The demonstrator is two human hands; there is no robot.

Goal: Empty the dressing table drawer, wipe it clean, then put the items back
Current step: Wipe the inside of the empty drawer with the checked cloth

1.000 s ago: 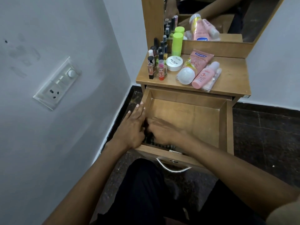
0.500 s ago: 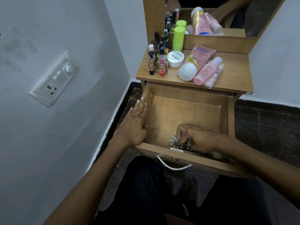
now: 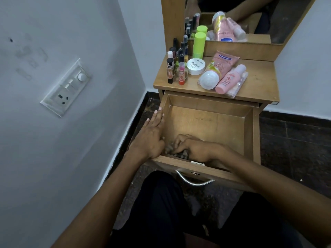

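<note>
Open wooden drawer (image 3: 211, 126) is pulled out from the wooden dressing table (image 3: 258, 83), interior bare apart from the hands and a cloth. Left hand (image 3: 150, 138) lies flat, fingers straight, along the drawer's left wall, fingertips pointing to 12 o'clock. Right hand (image 3: 195, 149) is inside the drawer at the front-left corner, fingers curled down onto a small dark checked cloth (image 3: 172, 151), pressing it against the drawer floor. The cloth is mostly covered; only a bunched edge shows between the two hands. The hands sit close together, the left thumb side just beside the right fingertips; contact between them cannot be told.

Curved metal drawer handle (image 3: 194, 179) sits on the front panel at 6 o'clock from the right hand.

On the tabletop, at 12 o'clock from the drawer: upright cluster of nail polish bottles (image 3: 176, 59) on the left, tall lime-green cylindrical bottle (image 3: 199, 45) behind them, round white jar (image 3: 195, 66) labelled nail polish, pink squeeze tube (image 3: 223, 63) lying flat, white-capped bottle (image 3: 210, 78) on its side, pink lotion bottle (image 3: 230, 78) lying beside it. Wood-framed mirror (image 3: 232, 17) stands behind. White wall switch plate (image 3: 66, 87) is at 9 o'clock.
</note>
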